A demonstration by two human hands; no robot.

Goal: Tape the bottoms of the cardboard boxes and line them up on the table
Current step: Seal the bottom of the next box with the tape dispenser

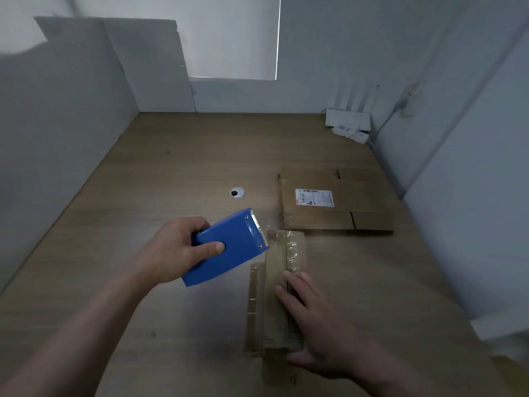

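Observation:
My left hand grips a blue tape dispenser, held above the table with its toothed blade at the far end of a small cardboard box. Clear tape runs along the seam of the box's upturned bottom and is crinkled at its far end. My right hand lies flat on the near part of that bottom, fingers straight over the seam. A second box, flattened and bearing a white shipping label, lies on the table behind and to the right.
The wooden table has a round cable grommet in its middle. A white router with antennas stands in the far right corner. Grey walls close in the table on the left, back and right.

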